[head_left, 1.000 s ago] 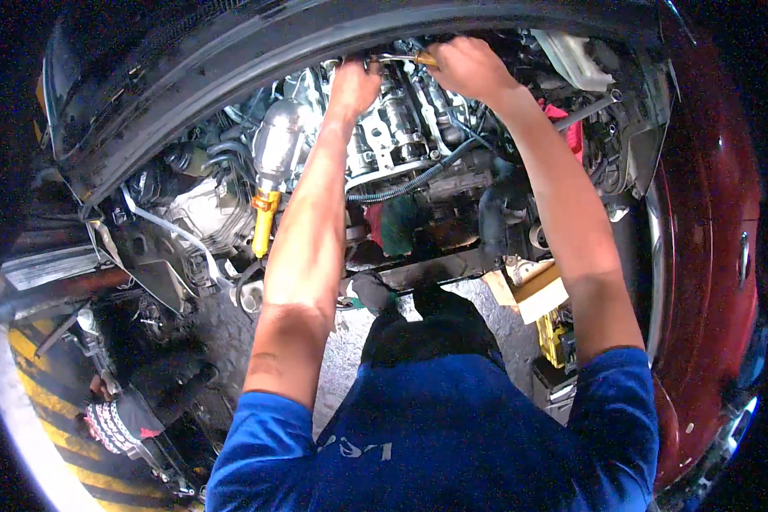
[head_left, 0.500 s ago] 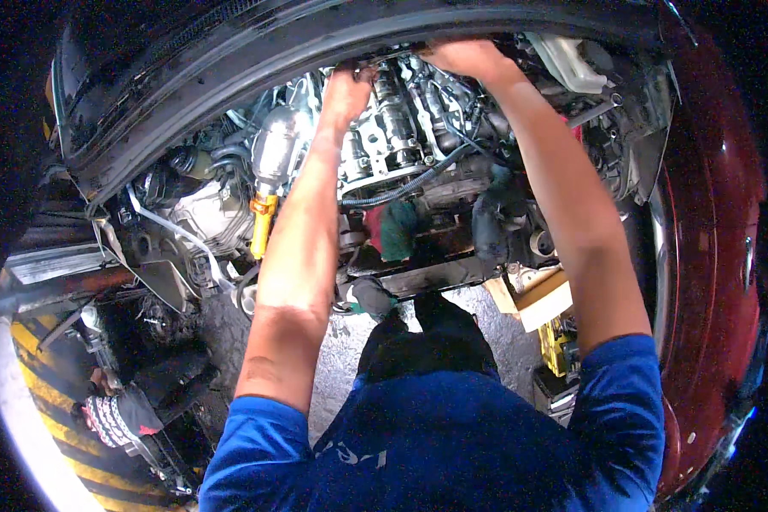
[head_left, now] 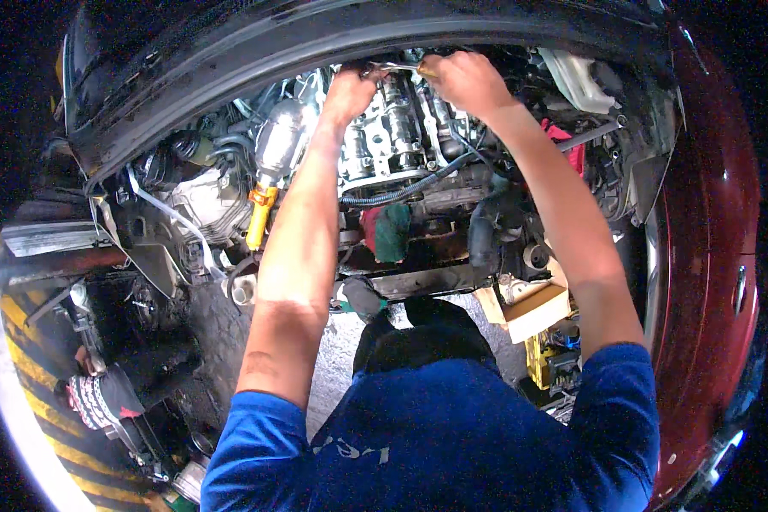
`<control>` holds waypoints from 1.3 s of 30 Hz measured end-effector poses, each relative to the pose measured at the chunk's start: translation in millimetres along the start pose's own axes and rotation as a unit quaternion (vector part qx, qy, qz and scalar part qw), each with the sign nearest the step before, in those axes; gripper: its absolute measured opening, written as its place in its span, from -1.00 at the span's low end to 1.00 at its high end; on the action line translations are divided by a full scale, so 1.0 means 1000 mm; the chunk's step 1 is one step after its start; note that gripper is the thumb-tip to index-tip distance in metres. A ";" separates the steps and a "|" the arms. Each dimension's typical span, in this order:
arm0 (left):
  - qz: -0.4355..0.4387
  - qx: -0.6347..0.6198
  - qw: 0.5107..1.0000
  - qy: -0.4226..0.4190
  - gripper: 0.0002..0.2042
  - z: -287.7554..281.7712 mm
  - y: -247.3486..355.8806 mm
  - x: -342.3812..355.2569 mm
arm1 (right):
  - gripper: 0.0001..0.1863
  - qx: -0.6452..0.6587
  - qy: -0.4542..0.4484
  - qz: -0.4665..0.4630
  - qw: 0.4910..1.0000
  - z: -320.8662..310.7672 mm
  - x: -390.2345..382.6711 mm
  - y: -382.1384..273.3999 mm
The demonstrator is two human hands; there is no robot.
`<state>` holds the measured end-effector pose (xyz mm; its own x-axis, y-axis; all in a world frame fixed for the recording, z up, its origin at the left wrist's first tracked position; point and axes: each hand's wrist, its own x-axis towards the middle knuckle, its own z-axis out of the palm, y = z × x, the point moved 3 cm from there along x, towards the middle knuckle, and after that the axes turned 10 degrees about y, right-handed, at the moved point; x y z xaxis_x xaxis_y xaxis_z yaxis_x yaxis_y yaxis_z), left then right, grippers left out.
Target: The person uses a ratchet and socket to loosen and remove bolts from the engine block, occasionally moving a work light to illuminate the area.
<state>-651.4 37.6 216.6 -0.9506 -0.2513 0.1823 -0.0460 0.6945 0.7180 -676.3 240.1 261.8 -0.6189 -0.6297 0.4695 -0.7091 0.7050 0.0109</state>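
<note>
Both my hands work over the opened engine (head_left: 380, 141), whose camshafts and bare metal lie exposed. My right hand (head_left: 468, 81) is closed around the yellowish end of a shiny metal rod-like tool (head_left: 398, 66), which lies crosswise above the engine's far part. My left hand (head_left: 350, 92) has its fingers curled at the tool's left end, in shadow; the fingertips are too dark to show exactly what they grip. Left of my left forearm stands a lit work lamp (head_left: 280, 136) with an orange handle, shining on the engine.
The raised hood (head_left: 316, 47) arches just beyond my hands. A ribbed hose (head_left: 418, 182) crosses the engine's near side, by a red and green cloth (head_left: 388, 232). At right are a wrench (head_left: 593, 132), a cardboard box (head_left: 538, 311) and a red car body (head_left: 712, 256). Another person (head_left: 102, 401) is low at left.
My right hand has come slightly nearer and lower, bringing the tool's yellowish end into view. My left hand stays nearly in place. The whole view has shifted a little.
</note>
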 end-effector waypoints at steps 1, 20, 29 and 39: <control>-0.048 0.003 0.999 -0.009 -0.62 -0.004 0.022 -0.010 | -0.78 0.011 0.015 -0.010 1.000 0.003 -0.003 0.006; -0.024 0.023 0.999 0.001 -0.59 -0.007 -0.009 -0.002 | -0.56 0.251 -0.140 0.159 0.945 -0.014 -0.023 -0.061; 0.015 -0.060 0.995 0.076 -0.67 0.000 -0.001 -0.008 | -0.61 0.045 -0.030 0.066 0.996 -0.005 -0.005 -0.010; 0.003 -0.100 0.994 0.047 -0.64 0.010 0.015 -0.012 | -0.41 0.005 0.030 0.009 0.999 0.015 0.041 0.052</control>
<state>-643.9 57.5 218.5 -0.9170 -0.3170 0.2422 0.0303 0.5499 0.8347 -743.3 246.2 268.3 -0.6099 -0.5966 0.5217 -0.7024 0.7118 -0.0072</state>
